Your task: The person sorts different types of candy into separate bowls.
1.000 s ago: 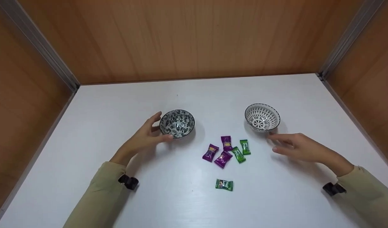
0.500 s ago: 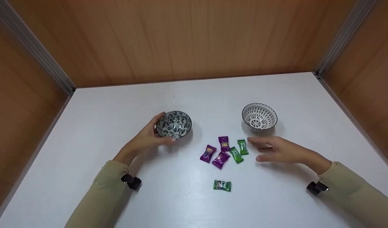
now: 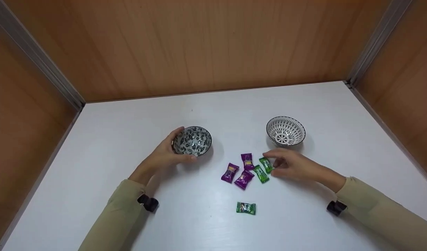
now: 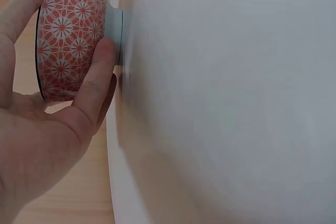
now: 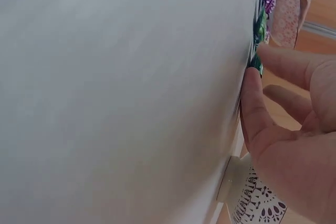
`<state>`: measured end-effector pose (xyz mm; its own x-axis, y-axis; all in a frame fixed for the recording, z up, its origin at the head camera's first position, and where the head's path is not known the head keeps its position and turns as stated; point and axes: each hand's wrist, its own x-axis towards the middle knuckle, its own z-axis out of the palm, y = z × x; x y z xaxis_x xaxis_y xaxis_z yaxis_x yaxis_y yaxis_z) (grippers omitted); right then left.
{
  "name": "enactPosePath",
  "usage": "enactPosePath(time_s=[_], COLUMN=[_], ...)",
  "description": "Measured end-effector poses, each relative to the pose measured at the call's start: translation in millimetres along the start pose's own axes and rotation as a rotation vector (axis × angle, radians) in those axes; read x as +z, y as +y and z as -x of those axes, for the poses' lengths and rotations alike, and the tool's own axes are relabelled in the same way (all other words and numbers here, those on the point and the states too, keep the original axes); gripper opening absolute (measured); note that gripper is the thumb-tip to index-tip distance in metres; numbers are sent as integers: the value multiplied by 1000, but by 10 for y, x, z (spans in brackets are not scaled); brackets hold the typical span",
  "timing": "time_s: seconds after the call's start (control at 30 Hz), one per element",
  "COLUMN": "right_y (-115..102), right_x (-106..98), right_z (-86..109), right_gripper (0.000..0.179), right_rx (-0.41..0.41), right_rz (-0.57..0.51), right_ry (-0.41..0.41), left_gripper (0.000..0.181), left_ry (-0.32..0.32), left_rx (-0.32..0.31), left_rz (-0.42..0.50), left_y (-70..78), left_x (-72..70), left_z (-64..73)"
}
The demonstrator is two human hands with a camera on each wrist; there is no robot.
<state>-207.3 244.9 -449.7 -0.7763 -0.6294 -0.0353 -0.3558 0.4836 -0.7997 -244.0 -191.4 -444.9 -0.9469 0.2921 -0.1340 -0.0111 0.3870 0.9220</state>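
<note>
My left hand [image 3: 163,155] grips the side of a small bowl [image 3: 192,141], thumb at the near rim and fingers round the far side. Inside, this bowl has a dark leaf pattern; the left wrist view shows its red floral outside [image 4: 65,35] and pale foot. My right hand [image 3: 296,166] pinches a green-wrapped candy [image 3: 266,164] between thumb and fingertip, low at the table; its right end is partly covered by the fingers. Another green candy [image 3: 261,174] lies against it on the left, with three purple candies [image 3: 244,179] close by.
A white bowl with black dashes [image 3: 286,131] stands behind my right hand. One more green candy [image 3: 246,208] lies apart, nearer the front. Wooden panels [image 3: 213,45] wall the white table [image 3: 185,223] at the back and both sides.
My right hand has come left from beside the white bowl to the green candies, and its fingers have closed on one, which has turned slightly. My left hand has wrapped more closely round its bowl.
</note>
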Motion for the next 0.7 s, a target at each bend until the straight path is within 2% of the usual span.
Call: enactPosePath(time_s=[0.23, 0.53, 0.7], right_y=[-50, -56, -57], right_x=[24, -95, -98], right_z=[-110, -114, -99], right_gripper=[56, 44, 34], right_rx=[-13, 23, 17], right_rz=[68, 146, 157], right_ry=[22, 44, 28], left_gripper=[123, 121, 122], left_ry=[31, 24, 24], left_rx=[-12, 16, 2], left_rz=[-26, -8, -14], left_y=[35, 85, 95], left_x=[-62, 26, 30], left_z=[37, -84, -85])
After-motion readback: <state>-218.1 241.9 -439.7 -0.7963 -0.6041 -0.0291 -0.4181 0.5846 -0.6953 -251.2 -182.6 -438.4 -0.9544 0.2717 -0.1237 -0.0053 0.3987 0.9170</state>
